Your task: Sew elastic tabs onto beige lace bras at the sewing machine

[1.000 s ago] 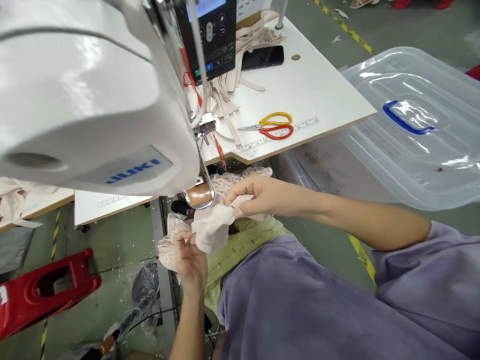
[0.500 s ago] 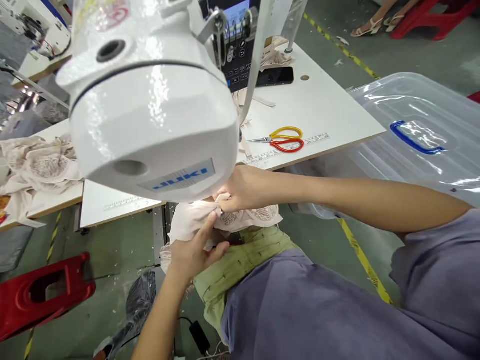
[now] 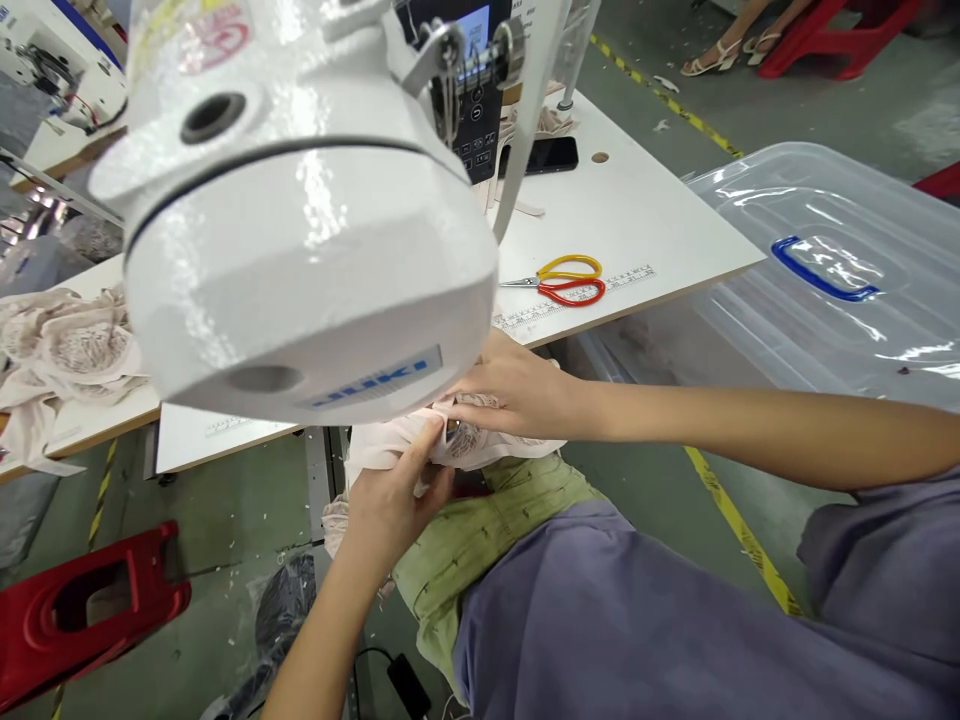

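Note:
A pale pink lace garment piece (image 3: 480, 448) lies at the table's front edge, under the head of a white sewing machine (image 3: 315, 270). My left hand (image 3: 390, 505) pinches its near-left part, with the thumb on top and fingers curled beneath. From the right, my right hand (image 3: 525, 390) grips the same cloth close to the left thumb, and its fingertips are partly hidden by the machine head. Between the two hands shows a small dark, shiny spot that I cannot make out. The needle area is out of sight behind the machine head.
Scissors (image 3: 562, 280) with yellow and red handles lie on the white table (image 3: 660, 220) by a printed ruler, with a phone (image 3: 551, 155) behind. More pink pieces (image 3: 75, 335) are heaped at left. A clear lidded bin (image 3: 825, 220) stands right, a red stool (image 3: 97, 610) lower left.
My right hand has shifted slightly down and its fingers lie flatter across the cloth. The left hand keeps its pinch in nearly the same place. The view has turned a little.

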Motion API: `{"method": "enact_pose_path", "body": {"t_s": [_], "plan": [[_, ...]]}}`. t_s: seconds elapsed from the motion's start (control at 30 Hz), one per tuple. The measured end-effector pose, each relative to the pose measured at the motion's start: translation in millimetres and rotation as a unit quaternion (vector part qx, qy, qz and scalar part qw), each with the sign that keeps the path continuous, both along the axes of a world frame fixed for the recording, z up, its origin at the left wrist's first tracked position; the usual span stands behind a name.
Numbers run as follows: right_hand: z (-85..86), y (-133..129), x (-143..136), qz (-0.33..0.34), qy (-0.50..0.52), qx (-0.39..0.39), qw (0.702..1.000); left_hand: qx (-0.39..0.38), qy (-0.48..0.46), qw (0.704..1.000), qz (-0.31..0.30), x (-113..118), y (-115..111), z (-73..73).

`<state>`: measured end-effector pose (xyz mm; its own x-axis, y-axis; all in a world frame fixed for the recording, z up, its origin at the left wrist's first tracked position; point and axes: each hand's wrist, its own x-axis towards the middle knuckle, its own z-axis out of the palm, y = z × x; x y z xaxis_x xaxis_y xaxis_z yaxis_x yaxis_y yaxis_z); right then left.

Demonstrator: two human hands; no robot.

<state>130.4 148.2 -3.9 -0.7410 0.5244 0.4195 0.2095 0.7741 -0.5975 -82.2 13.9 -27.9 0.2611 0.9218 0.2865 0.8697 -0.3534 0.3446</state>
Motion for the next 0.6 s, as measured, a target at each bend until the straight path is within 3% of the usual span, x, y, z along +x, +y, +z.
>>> {"method": "enact_pose_path", "body": {"t_s": [0.1, 0.4, 0.6], "plan": [[-12.7, -3, 2, -0.019, 0.039, 0.009, 0.999, -0.001, -0.002, 1.0, 0.015, 7, -1, 4.1], [-7.6, 4, 0, -0.015, 0.025, -0.028, 0.999, 0.005, -0.011, 0.999, 0.031, 22, 4, 10.9], [-28.0, -5, 6, 0.007, 0.083, 0.165, 0.983, -0.014, -0.008, 0.999, 0.042, 19, -3, 13.3]]}}
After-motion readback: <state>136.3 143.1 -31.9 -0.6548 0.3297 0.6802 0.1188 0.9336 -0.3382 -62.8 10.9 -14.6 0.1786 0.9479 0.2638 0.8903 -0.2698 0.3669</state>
